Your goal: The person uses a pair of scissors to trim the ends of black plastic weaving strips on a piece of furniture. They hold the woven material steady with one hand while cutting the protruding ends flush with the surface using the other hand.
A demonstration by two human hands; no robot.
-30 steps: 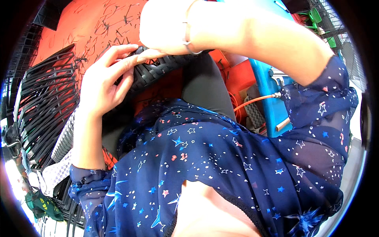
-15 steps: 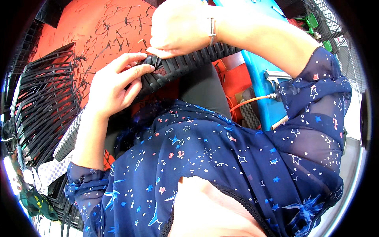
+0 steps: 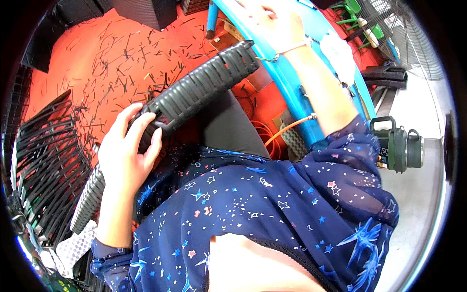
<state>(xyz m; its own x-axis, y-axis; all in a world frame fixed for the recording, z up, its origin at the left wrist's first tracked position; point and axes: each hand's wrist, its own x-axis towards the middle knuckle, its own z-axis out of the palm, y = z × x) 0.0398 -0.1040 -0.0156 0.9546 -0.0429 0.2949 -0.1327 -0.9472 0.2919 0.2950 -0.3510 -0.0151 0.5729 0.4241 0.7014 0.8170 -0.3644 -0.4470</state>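
Observation:
My left hand (image 3: 125, 155) grips the near end of a long black ribbed plastic strip (image 3: 199, 90) that slants up to the right across my lap. My right hand (image 3: 272, 20) is stretched out past the strip's far end, resting on a curved blue rail (image 3: 292, 82); a thin bracelet circles its wrist. Whether its fingers hold anything is hidden at the frame's top. A second ribbed black strip (image 3: 87, 199) lies under my left forearm.
The red floor (image 3: 87, 58) is strewn with several short black plastic offcuts. Stacked black ribbed strips (image 3: 41, 155) lie at the left. A dark green jug with handles (image 3: 396, 146) stands on the grey floor at the right, with a fan grille (image 3: 413, 44) beyond it.
My right hand has let go of the strip and reached up and right to the blue rail. My left hand has slid down to the strip's near end.

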